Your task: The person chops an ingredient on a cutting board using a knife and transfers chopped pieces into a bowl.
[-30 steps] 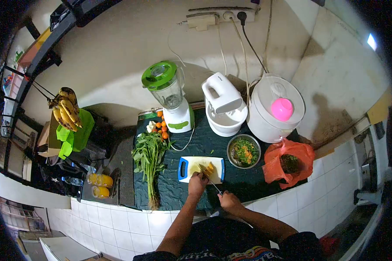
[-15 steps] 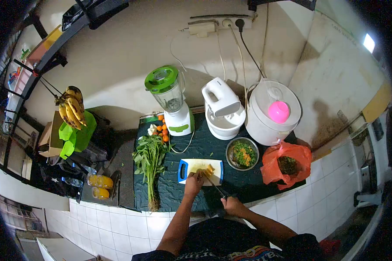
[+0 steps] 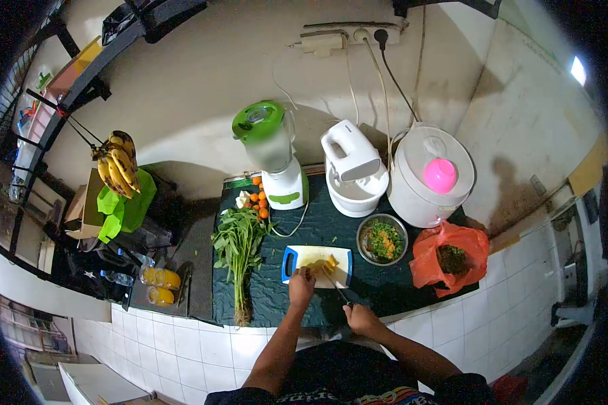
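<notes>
Two grips: left hand (image 3: pixel 302 287) clamps yellow food (image 3: pixel 316 266) at the board's (image 3: pixel 344 268) seven o'clock, fingertips best tucked; right hand (image 3: pixel 363 320) clasps the knife (image 3: pixel 338 290).

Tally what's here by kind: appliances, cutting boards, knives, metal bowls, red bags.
Appliances: 3 (blender, mixer, rice cooker)
Cutting board: 1
Knife: 1
Metal bowl: 1
Red bag: 1
Total: 7

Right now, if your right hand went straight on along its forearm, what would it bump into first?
Probably the left hand, by the near edge of the cutting board. Seen from above, heights are unclear, so the right hand might pass over or under it.
</notes>
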Available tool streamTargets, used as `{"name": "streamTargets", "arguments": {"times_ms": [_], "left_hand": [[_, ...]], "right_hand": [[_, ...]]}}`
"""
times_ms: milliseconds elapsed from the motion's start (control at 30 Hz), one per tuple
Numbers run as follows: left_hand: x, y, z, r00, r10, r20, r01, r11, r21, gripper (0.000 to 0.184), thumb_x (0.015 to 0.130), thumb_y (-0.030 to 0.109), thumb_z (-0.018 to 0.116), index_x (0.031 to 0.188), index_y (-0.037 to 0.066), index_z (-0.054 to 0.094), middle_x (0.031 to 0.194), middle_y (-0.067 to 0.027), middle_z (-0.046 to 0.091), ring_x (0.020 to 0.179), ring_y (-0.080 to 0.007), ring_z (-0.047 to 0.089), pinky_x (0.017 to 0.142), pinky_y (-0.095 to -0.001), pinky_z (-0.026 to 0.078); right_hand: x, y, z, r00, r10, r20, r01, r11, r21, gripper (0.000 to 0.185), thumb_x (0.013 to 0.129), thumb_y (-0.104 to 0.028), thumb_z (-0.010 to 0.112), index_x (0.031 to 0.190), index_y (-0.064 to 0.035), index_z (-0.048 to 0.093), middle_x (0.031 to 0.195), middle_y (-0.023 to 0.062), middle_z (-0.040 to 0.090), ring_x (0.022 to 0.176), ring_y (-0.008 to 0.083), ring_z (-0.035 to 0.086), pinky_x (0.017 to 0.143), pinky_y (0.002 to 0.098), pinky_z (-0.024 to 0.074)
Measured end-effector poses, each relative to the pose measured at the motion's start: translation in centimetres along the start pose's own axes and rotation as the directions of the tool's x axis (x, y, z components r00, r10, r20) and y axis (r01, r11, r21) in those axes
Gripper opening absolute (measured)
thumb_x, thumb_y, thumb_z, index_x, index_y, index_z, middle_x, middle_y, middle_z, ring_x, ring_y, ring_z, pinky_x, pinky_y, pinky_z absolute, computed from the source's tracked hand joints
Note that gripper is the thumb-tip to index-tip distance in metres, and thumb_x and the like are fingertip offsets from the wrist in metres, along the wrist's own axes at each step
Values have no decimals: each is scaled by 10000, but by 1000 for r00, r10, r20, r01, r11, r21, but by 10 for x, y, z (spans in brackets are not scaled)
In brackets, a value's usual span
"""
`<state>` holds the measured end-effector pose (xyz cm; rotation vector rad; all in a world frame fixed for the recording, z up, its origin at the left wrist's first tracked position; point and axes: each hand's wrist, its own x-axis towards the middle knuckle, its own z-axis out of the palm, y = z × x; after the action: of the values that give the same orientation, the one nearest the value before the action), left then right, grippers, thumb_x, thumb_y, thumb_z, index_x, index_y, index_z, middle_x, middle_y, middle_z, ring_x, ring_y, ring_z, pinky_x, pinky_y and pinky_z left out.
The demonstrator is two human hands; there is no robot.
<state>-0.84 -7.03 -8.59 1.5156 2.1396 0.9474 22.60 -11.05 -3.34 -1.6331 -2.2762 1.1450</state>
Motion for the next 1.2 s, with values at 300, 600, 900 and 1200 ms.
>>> {"name": "streamTargets", "arguments": {"times_ms": [300,600,900,1200], "left_hand": [[1,1,-13,993,-108,39,112,987,-120,222,758,83,688,967,14,721,881,-217,682,808,-353,678,763,-402,550],[3,1,-26,997,-38,71,47,991,-129,230,777,100,684,987,12,712,863,-201,684,798,-355,674,733,-412,543],[3,-9,-32,988,31,150,-19,996,-85,209,816,154,703,983,28,707,894,-205,672,828,-379,654,728,-445,526],[8,-13,-34,986,77,149,-55,988,-145,211,816,157,697,976,19,707,899,-202,673,830,-369,658,731,-439,529]], "right_hand": [[5,-33,4,998,19,-55,-23,997,-70,470,993,-382,482,839,54,566,692,286,626,700,481,640,655,560,515],[3,-49,14,998,41,-54,-47,994,-95,445,992,-383,481,923,53,538,743,289,637,741,459,659,670,550,527],[4,-77,22,958,284,30,-281,957,-74,474,1015,-397,419,994,65,525,849,308,648,814,484,651,719,555,530],[16,-74,45,952,306,-16,-306,948,-84,459,1008,-401,446,968,48,530,807,286,651,796,462,660,707,541,536]]}}
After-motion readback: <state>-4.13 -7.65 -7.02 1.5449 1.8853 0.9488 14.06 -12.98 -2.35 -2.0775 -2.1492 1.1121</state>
